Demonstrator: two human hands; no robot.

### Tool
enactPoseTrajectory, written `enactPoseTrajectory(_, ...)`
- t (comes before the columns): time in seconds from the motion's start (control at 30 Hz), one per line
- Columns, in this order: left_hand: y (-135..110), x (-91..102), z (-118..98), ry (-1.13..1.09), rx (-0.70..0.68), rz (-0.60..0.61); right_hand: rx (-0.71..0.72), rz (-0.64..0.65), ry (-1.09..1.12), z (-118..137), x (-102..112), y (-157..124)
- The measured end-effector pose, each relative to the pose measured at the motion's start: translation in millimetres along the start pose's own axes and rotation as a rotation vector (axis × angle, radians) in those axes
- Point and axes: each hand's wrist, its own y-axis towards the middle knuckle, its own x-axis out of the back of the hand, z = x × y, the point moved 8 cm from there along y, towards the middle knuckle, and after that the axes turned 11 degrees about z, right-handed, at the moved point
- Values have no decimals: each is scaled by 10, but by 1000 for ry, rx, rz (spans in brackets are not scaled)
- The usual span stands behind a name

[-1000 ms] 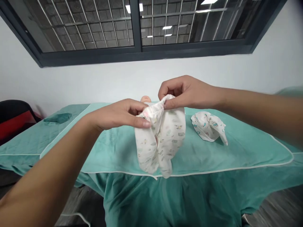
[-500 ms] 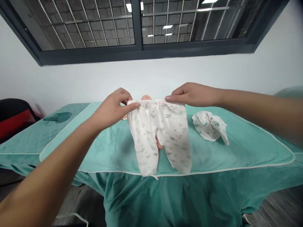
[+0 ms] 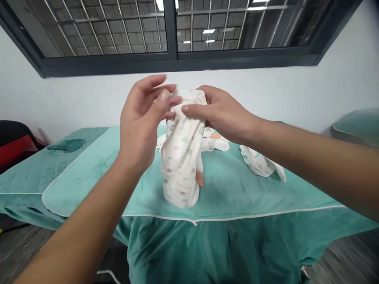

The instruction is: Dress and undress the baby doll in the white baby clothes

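"So, what do you see from there?"
"On my feed, the right hand [image 3: 220,112] pinches the printed baby pants [image 3: 181,161] at the waistband [image 3: 192,95]; they hang above the teal mat [image 3: 233,185], in front of the doll [image 3: 199,178]."
"And the left?"
"I see the left hand [image 3: 143,118] half open beside the waistband; whether it touches the fabric, I cannot tell."

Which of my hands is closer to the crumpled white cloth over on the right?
Your right hand: it grips the patterned pants, up and left of the crumpled cloth. Your left hand is farther off, by the pants' left edge.
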Motion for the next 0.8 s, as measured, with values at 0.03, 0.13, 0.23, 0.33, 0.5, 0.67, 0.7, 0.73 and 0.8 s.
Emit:
enactPoseTrajectory(0.03, -83, 53, 73, 22, -9, -57, 15, -38, 22, -21, 49, 26)
enactPoseTrajectory(0.13, -411, 9, 607, 43, 297, -5, 62, -73, 112, -152, 159, 187)
enactPoseTrajectory(0.23, -847, -118, 1078, 40, 669, 119, 72, -126, 162, -518, 268, 374)
enactPoseTrajectory(0.33, -1004, 94, 1023, 226, 608, -96, -107, -182, 55, -1241, 317, 433)
enactPoseTrajectory(0.5, -985, 403, 1100, 392, 636, -275, -293, 122, -583, -2297, 118, 357)
enactPoseTrajectory(0.67, -1148, 511, 2123, 347, 1084, -275, -307, -137, -725, -2673, 597, 477)
enactPoseTrajectory(0.7, -1115, 480, 2305, 389, 1100, -178, -330, -177, -746, -2741, 724, 533)
enactPoseTrajectory(0.73, -1056, 442, 2452, 436, 1079, -75, -359, -206, -763, -2820, 849, 593)
enactPoseTrajectory(0.8, -903, 356, 2636, 482, 990, 90, -426, -238, -786, -3002, 1087, 713)
